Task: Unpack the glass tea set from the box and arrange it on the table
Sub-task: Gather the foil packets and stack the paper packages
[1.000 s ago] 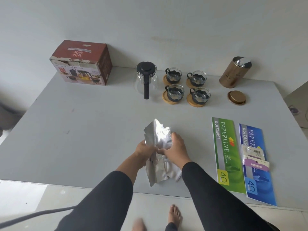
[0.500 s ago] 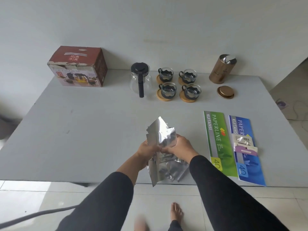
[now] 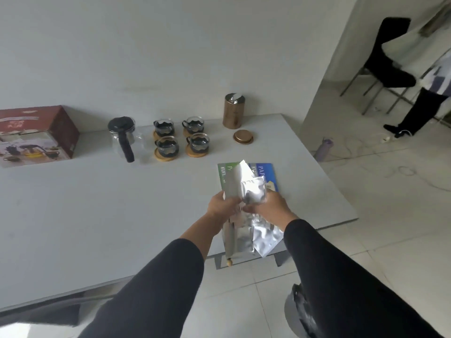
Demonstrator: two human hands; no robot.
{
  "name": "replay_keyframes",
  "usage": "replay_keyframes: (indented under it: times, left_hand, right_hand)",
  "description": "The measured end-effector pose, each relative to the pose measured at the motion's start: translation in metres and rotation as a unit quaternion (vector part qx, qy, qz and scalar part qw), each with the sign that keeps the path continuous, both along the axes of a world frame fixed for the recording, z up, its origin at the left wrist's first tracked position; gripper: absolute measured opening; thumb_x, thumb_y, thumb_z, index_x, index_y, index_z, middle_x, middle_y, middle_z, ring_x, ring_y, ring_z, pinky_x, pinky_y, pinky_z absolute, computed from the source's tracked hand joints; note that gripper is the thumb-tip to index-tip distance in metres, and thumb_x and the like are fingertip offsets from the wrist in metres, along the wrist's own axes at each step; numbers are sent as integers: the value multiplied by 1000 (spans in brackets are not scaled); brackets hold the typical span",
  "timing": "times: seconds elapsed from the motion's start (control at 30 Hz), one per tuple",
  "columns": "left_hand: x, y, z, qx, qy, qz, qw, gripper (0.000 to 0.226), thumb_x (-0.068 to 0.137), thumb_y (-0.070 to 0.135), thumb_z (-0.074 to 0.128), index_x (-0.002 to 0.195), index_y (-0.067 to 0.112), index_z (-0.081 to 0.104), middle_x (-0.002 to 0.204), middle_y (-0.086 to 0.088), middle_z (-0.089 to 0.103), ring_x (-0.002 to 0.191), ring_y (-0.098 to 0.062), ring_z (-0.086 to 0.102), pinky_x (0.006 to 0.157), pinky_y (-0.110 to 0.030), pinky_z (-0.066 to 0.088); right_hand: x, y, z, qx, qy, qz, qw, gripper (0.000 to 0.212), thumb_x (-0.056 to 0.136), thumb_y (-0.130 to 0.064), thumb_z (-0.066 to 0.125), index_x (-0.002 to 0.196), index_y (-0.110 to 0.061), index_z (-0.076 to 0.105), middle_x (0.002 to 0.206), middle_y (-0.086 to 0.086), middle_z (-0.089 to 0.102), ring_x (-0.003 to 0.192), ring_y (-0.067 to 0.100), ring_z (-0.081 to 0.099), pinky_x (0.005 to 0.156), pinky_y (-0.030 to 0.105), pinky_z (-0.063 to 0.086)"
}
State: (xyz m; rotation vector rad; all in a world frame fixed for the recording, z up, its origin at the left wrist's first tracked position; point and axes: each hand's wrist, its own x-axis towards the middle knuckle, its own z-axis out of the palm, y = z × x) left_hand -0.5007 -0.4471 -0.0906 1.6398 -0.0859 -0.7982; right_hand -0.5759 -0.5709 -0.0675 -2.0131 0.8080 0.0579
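A glass teapot (image 3: pixel 123 137) with a black lid and handle stands at the back of the grey table (image 3: pixel 97 203). To its right several glass cups (image 3: pixel 180 137) sit on wooden coasters in a square. The red tea set box (image 3: pixel 36 135) stands at the far left. My left hand (image 3: pixel 223 206) and my right hand (image 3: pixel 271 207) together hold crumpled silver foil bags (image 3: pixel 246 191) above the table's right front part. More foil hangs below my hands.
A copper canister (image 3: pixel 233 111) stands at the back right, its lid (image 3: pixel 242 137) lying beside it. Green and blue paper packs (image 3: pixel 264 174) lie partly hidden behind the foil. Right of the table is tiled floor, with a black chair (image 3: pixel 388 59) and a person's legs (image 3: pixel 419 113).
My view has swung to the right, bringing the room at the right into sight. My hands with the foil bags now sit over the paper packs, nearer the table's right edge.
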Motion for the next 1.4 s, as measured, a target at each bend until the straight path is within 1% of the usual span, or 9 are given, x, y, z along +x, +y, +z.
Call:
replay_keyframes:
  times: [0.1, 0.23, 0.33, 0.47, 0.57, 0.93, 1.03, 1.23, 1.4]
  left_hand:
    - [-47, -61, 10, 22, -3, -24, 999, 19, 87, 10, 57, 106, 9, 62, 79, -6, 61, 64, -16, 56, 59, -26, 48]
    - [-117, -140, 9, 28, -1, -88, 996, 27, 90, 17, 57, 115, 8, 59, 94, -11, 63, 78, -24, 60, 74, -35, 52]
    - [-162, -183, 5, 35, -11, -144, 989, 39, 93, 40, 57, 120, 12, 59, 102, -5, 65, 91, -22, 63, 78, -32, 53]
    - [-189, -223, -5, 57, -18, -223, 973, 42, 88, 57, 54, 110, 22, 65, 88, 7, 67, 76, -6, 63, 57, -17, 50]
    - [-197, -251, -31, 106, -45, -280, 953, 39, 92, 43, 55, 115, 13, 65, 102, -8, 71, 92, -24, 69, 78, -34, 58]
    - [-253, -297, -168, 241, -11, -333, 912, 38, 88, 9, 49, 123, 17, 61, 116, -8, 67, 108, -29, 63, 88, -29, 50]
    - [-265, -306, -205, 252, 2, -309, 917, 37, 87, 9, 50, 120, 20, 63, 106, -7, 68, 86, -26, 60, 74, -24, 43]
    - [-284, -312, -252, 295, 1, -318, 901, 35, 87, 5, 47, 82, 36, 63, 76, 13, 54, 67, -8, 51, 96, -39, 49]
    - [-285, -309, -273, 328, -12, -358, 874, 64, 81, -4, 33, 118, 43, 56, 103, -1, 59, 71, -18, 51, 72, -30, 47]
  right_hand:
    - [-55, -52, 14, -23, 6, -42, 999, 58, 66, -34, 85, 111, -16, 54, 89, -5, 58, 87, 19, 60, 48, 17, 45]
    - [-130, -121, 19, -58, 22, -117, 991, 87, 65, -39, 85, 135, -6, 46, 127, 8, 58, 117, 26, 55, 88, 29, 48]
    - [-180, -155, 11, -31, 24, -173, 984, 90, 69, -36, 83, 142, -6, 38, 138, 11, 51, 125, 27, 50, 94, 26, 41]
    - [-221, -184, -13, 0, 37, -231, 972, 54, 72, -30, 81, 115, -5, 60, 96, 5, 67, 91, 21, 63, 70, 20, 46]
    - [-241, -199, -35, 1, 57, -262, 963, 30, 75, -30, 77, 82, -6, 61, 70, 4, 60, 65, 18, 56, 56, 21, 42]
    - [-304, -211, -183, 85, 90, -436, 892, 25, 78, -17, 67, 60, -20, 49, 65, 3, 55, 73, 26, 52, 68, 31, 41]
    - [-313, -214, -221, 94, 74, -447, 887, 12, 80, -16, 64, 73, -26, 60, 75, 0, 62, 82, 25, 56, 77, 30, 45]
    - [-336, -222, -273, 141, 90, -412, 896, 37, 78, -12, 66, 112, -25, 64, 116, 2, 65, 108, 24, 59, 95, 34, 47]
    - [-348, -225, -298, 184, 147, -349, 907, 68, 79, -15, 68, 140, -28, 41, 142, 3, 46, 127, 24, 47, 100, 29, 39]
